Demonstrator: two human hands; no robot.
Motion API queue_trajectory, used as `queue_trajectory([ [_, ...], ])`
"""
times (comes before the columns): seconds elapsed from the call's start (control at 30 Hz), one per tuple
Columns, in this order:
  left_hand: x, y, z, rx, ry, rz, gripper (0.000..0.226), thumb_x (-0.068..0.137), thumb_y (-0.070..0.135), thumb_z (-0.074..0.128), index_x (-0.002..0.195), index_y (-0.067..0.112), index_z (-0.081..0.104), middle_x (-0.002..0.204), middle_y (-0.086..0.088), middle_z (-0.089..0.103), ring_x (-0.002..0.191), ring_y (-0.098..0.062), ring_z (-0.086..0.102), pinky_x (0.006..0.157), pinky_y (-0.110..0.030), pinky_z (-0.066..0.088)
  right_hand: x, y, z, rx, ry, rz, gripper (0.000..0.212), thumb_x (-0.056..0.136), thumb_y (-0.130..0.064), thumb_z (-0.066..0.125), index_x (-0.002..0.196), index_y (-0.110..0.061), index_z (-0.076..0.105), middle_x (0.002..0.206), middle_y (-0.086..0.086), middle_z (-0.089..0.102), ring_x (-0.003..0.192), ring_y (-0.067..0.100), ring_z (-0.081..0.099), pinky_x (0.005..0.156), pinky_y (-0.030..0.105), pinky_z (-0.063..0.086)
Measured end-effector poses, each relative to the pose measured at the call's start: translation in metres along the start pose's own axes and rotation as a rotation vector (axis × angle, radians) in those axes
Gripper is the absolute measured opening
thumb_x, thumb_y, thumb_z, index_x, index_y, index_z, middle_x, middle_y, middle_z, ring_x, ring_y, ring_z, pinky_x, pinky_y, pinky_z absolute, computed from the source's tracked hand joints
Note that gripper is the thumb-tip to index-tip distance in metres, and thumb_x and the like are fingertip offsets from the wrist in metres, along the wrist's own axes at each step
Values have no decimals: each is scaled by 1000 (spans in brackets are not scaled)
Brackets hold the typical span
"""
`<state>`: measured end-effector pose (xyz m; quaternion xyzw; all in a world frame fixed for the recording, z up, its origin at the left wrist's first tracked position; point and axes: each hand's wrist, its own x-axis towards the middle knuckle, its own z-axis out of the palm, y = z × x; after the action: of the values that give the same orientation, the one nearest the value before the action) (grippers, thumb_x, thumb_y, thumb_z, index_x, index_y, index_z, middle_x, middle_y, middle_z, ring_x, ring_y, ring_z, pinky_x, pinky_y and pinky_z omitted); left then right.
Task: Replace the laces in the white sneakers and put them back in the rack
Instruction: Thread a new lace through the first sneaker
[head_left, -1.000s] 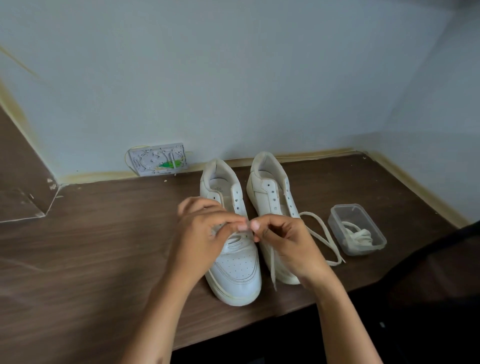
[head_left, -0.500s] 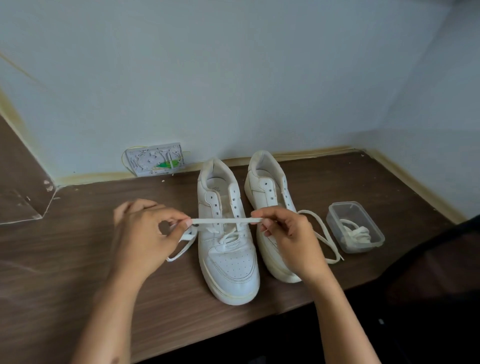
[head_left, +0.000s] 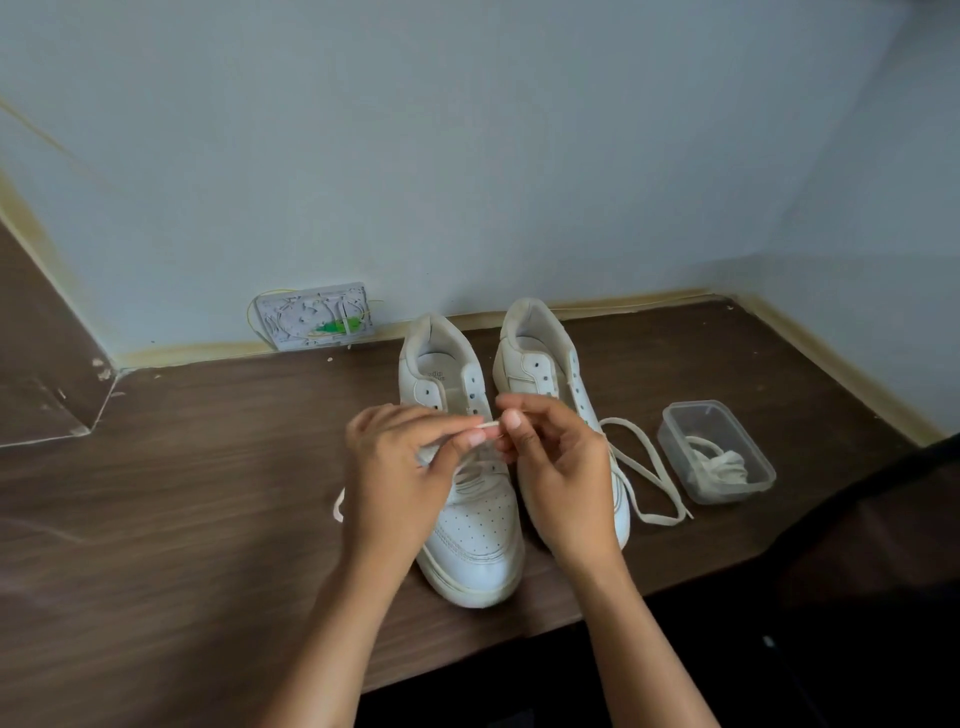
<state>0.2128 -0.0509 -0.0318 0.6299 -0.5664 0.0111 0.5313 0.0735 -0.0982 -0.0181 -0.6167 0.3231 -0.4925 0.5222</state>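
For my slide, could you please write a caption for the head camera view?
Both hands, left hand and right hand, pinch a white lace above the left sneaker.

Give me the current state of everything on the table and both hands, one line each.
Left sneaker: upright, laced only at the lowest eyelets, upper eyelets bare.
Right sneaker: upright, upper eyelets bare.
Lace end: pinched between both hands.
Left hand: grip on the lace.
Right hand: grip on the lace.
Loose lace: trailing on the table beside the right sneaker.
Plastic container: lidless, holding bundled laces.
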Motion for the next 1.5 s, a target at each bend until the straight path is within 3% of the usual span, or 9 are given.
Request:
queue_trajectory([
  [0.1, -3, -7, 1, 115, 60, -77, 10, 80, 35, 71, 88, 33, 78, 85, 18, 68, 81, -12, 62, 83, -47, 47, -2, 3, 1, -156, 64, -36, 23, 95, -26, 62, 116, -20, 57, 84, 0, 71, 81, 10, 68, 71, 21, 53],
  [0.2, -7, -6, 4, 292, 101, -104, 10, 75, 36, 71, 82, 34, 77, 89, 16, 62, 84, -11, 53, 87, -30, 29, -4, 7, 4, -331, 56, -59, 28, 93, -26, 66, 118, -21, 54, 85, -7, 66, 80, 8, 65, 69, 16, 50],
  [0.37, -9, -1, 11, 434, 103, -125, 7, 74, 40, 71, 78, 37, 76, 92, 16, 60, 92, -19, 52, 87, -36, 31, -6, 13, 9, -416, 41, -67, 22, 96, -23, 61, 116, -23, 53, 87, -12, 64, 82, 4, 64, 70, 12, 47],
  [0.57, -9, -1, 29, 12, 166, -469, 47, 67, 25, 88, 67, 60, 56, 90, 20, 53, 98, -20, 51, 87, -46, 46, -4, 14, 6, -402, 66, -19, 18, 97, -13, 59, 112, -21, 58, 87, -8, 69, 82, 4, 65, 71, 15, 49],
  [0.9, -9, -20, 26, -151, 40, -597, 36, 61, 41, 86, 62, 67, 62, 98, 31, 49, 108, -22, 55, 97, -49, 48, -5, 11, 5, -393, 69, 7, 17, 93, -14, 64, 108, -19, 70, 85, -17, 70, 83, -4, 65, 72, 7, 46],
  [1.0, -9, -16, 25, -282, 56, -676, 39, 65, 25, 90, 61, 57, 69, 100, 22, 52, 108, -14, 56, 98, -42, 50, -6, 11, 5, -395, 52, 23, 18, 94, -14, 64, 110, -18, 70, 87, -15, 71, 84, -5, 65, 73, 6, 46],
  [1.17, -6, -7, 18, 56, 13, -491, 33, 68, 41, 84, 62, 62, 59, 98, 23, 52, 110, -11, 40, 104, -39, 29, -5, 11, 3, -401, 20, 44, 16, 92, -16, 68, 106, -18, 73, 89, -14, 71, 86, -5, 65, 74, 7, 47],
  [1.33, -3, -12, 8, 89, -103, -318, 27, 73, 50, 78, 72, 67, 58, 103, 23, 51, 109, -11, 46, 108, -47, 21, -5, 14, 7, -528, -18, -65, 13, 92, -10, 65, 95, -22, 68, 90, -11, 64, 87, 5, 61, 76, 14, 48],
  [1.5, -6, -25, -10, 206, -120, -104, 38, 77, 60, 60, 115, 54, 62, 115, 24, 51, 108, -8, 48, 98, -38, 24, 6, 12, -10, -677, 226, -160, 22, 91, 2, 57, 94, -20, 62, 93, -5, 56, 86, 10, 53, 77, 17, 43],
])
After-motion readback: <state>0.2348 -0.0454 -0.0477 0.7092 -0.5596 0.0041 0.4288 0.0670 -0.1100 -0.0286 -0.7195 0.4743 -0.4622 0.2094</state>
